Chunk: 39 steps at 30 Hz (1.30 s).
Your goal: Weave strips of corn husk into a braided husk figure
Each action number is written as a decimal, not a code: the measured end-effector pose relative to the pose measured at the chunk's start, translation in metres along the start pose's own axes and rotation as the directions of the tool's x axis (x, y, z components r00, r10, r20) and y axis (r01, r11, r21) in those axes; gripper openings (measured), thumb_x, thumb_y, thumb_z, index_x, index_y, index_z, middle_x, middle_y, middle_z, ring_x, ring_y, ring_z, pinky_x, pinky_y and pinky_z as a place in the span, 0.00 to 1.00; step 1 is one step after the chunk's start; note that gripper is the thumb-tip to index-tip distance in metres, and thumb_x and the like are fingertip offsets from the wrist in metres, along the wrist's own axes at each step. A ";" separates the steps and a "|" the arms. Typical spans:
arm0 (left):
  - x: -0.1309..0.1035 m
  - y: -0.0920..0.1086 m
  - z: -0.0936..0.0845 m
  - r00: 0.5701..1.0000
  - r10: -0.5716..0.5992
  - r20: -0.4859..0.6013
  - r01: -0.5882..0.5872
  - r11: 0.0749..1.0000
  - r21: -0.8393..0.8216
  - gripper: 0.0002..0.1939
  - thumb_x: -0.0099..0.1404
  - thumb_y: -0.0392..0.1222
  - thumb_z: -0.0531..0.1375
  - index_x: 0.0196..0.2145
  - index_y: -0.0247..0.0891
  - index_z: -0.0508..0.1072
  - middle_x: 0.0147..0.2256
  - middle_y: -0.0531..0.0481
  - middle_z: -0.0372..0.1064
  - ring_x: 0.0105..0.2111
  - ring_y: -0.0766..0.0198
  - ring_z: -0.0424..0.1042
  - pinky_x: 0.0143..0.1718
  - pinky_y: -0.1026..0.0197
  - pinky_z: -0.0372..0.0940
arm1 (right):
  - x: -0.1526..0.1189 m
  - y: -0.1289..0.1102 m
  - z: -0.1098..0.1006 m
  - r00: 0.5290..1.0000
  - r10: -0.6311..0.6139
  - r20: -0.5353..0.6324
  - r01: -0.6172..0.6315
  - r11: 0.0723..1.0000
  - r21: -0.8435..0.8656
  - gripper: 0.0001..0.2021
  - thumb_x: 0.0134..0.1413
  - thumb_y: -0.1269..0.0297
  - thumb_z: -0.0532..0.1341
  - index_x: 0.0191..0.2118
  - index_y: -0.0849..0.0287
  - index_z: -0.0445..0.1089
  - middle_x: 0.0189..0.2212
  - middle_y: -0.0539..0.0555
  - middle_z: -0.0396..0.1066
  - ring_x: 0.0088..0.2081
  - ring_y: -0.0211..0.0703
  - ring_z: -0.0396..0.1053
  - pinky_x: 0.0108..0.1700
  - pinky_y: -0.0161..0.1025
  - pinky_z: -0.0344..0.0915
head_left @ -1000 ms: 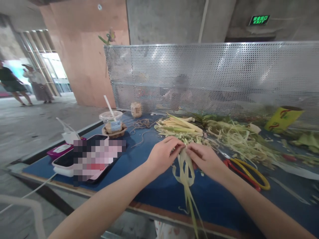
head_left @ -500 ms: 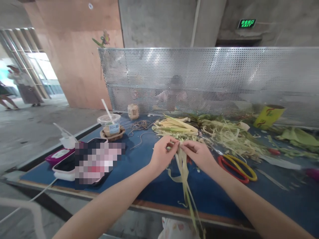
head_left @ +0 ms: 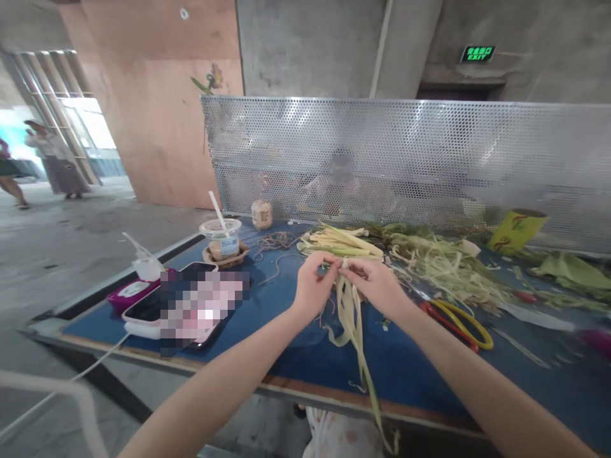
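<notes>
My left hand (head_left: 315,283) and my right hand (head_left: 375,286) meet fingertip to fingertip above the blue table. Between them they pinch the top of a bundle of pale green plant strips (head_left: 352,318), which look like corn husk. The strips' long loose ends hang past the table's front edge. Both hands are closed, and my fingers hide the exact spot they grip. Just beyond my hands lies a pile of yellow-green stalks (head_left: 338,242). Scissors with red and yellow handles (head_left: 461,324) rest to the right of my right wrist.
Shredded strips (head_left: 439,261) and a yellow tube-like container (head_left: 518,230) occupy the right. To the left are a drink cup (head_left: 223,242), a phone (head_left: 169,296), a purple pack (head_left: 128,291) and twine (head_left: 274,242). A perforated metal screen (head_left: 405,159) stands behind, with a person beyond it.
The view has shifted slightly, so most things appear further right. My hands stay together on the strips, with the right fingers moved a little closer to the left ones.
</notes>
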State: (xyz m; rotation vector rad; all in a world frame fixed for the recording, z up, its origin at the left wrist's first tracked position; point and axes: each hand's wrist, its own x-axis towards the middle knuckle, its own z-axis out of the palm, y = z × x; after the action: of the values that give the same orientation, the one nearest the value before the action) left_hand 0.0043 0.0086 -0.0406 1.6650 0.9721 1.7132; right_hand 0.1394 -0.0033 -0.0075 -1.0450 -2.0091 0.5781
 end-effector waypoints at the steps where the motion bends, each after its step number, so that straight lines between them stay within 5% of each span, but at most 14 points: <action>1: 0.002 -0.001 0.001 0.999 -0.035 -0.011 0.035 0.998 -0.050 0.06 0.55 0.42 0.57 0.27 0.36 0.68 0.31 0.49 0.66 0.32 0.65 0.67 0.23 0.69 0.63 | 0.004 -0.001 -0.001 0.999 0.020 0.034 -0.020 1.000 0.021 0.10 0.51 0.60 0.53 0.26 0.59 0.66 0.17 0.46 0.61 0.16 0.33 0.57 0.20 0.32 0.56; 4: 0.004 -0.002 0.004 0.990 -0.136 0.044 0.142 0.970 -0.196 0.11 0.61 0.44 0.51 0.34 0.35 0.68 0.34 0.46 0.69 0.35 0.64 0.69 0.31 0.65 0.66 | 0.018 -0.002 -0.005 0.995 0.052 0.090 -0.063 0.990 0.124 0.11 0.52 0.60 0.53 0.30 0.59 0.70 0.20 0.48 0.64 0.18 0.34 0.60 0.21 0.32 0.59; 7: 0.001 -0.002 0.007 0.962 -0.230 0.144 0.268 0.893 -0.360 0.14 0.63 0.45 0.48 0.43 0.37 0.64 0.42 0.44 0.67 0.39 0.62 0.69 0.36 0.61 0.65 | 0.026 -0.003 -0.008 0.997 0.081 0.007 -0.081 0.969 0.234 0.12 0.50 0.59 0.55 0.35 0.59 0.72 0.23 0.50 0.69 0.23 0.36 0.64 0.26 0.33 0.63; 12: -0.005 0.000 0.005 0.982 -0.136 0.131 0.143 0.989 -0.041 0.10 0.59 0.44 0.54 0.36 0.37 0.68 0.36 0.47 0.69 0.37 0.63 0.68 0.39 0.63 0.62 | 0.023 0.005 -0.006 0.965 0.111 -0.238 -0.061 0.976 0.208 0.11 0.46 0.59 0.58 0.31 0.58 0.74 0.27 0.51 0.71 0.21 0.35 0.61 0.25 0.35 0.62; 15: -0.007 0.003 0.003 0.988 -0.112 0.110 0.102 0.991 0.092 0.08 0.60 0.44 0.53 0.32 0.37 0.67 0.30 0.50 0.68 0.31 0.65 0.66 0.34 0.64 0.60 | 0.018 0.012 -0.005 0.960 0.095 -0.262 -0.051 0.984 0.169 0.11 0.47 0.59 0.57 0.32 0.58 0.75 0.22 0.50 0.68 0.19 0.34 0.59 0.23 0.34 0.59; 20: -0.007 0.007 0.002 0.986 -0.130 0.107 0.128 0.991 0.025 0.06 0.59 0.44 0.54 0.31 0.38 0.62 0.26 0.54 0.64 0.28 0.67 0.66 0.30 0.65 0.59 | 0.012 0.011 -0.003 0.976 0.160 -0.146 -0.112 0.950 0.290 0.15 0.50 0.57 0.55 0.39 0.59 0.73 0.14 0.46 0.60 0.16 0.33 0.57 0.20 0.33 0.57; 25: -0.006 0.008 0.001 0.980 -0.167 0.113 0.168 0.986 0.003 0.07 0.59 0.44 0.55 0.32 0.38 0.63 0.27 0.53 0.68 0.29 0.67 0.67 0.29 0.66 0.58 | 0.011 0.010 -0.001 0.966 0.217 -0.139 -0.154 0.918 0.364 0.14 0.47 0.56 0.58 0.34 0.60 0.74 0.21 0.50 0.68 0.17 0.35 0.61 0.21 0.34 0.61; 28: -0.004 0.007 0.000 0.976 -0.179 0.128 0.174 0.983 0.052 0.08 0.59 0.44 0.55 0.33 0.37 0.66 0.27 0.51 0.69 0.28 0.67 0.67 0.28 0.66 0.58 | 0.010 0.012 -0.004 0.956 0.189 -0.226 -0.134 0.962 0.240 0.13 0.48 0.58 0.57 0.31 0.60 0.75 0.21 0.51 0.68 0.19 0.36 0.63 0.23 0.35 0.63; 32: -0.001 0.004 -0.001 0.966 -0.215 0.144 0.209 0.976 0.058 0.09 0.57 0.45 0.56 0.30 0.36 0.69 0.28 0.50 0.69 0.29 0.67 0.66 0.27 0.67 0.58 | 0.011 0.016 -0.011 0.934 0.017 -0.356 0.025 0.993 0.114 0.10 0.48 0.60 0.58 0.30 0.57 0.75 0.32 0.53 0.71 0.37 0.44 0.67 0.37 0.37 0.65; 36: 0.002 0.005 -0.001 0.942 -0.254 0.219 0.261 0.965 -0.005 0.09 0.52 0.44 0.61 0.29 0.35 0.69 0.27 0.51 0.68 0.27 0.68 0.66 0.25 0.68 0.58 | 0.012 0.017 -0.020 0.920 0.124 -0.371 -0.049 0.978 0.203 0.12 0.49 0.59 0.58 0.34 0.58 0.75 0.28 0.52 0.72 0.35 0.44 0.69 0.37 0.40 0.65; 39: 0.004 0.006 -0.006 0.872 -0.298 0.388 0.336 0.941 -0.031 0.10 0.50 0.43 0.62 0.28 0.35 0.69 0.24 0.51 0.68 0.25 0.69 0.67 0.26 0.68 0.60 | 0.013 0.016 -0.045 0.846 0.181 -0.501 0.017 0.931 0.365 0.11 0.49 0.59 0.57 0.35 0.58 0.73 0.32 0.54 0.73 0.32 0.41 0.69 0.33 0.38 0.67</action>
State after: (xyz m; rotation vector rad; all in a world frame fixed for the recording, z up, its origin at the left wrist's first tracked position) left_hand -0.0016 0.0077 -0.0328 1.5889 0.8986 1.1486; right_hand 0.1783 0.0179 0.0137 -0.9407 -1.3181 0.5953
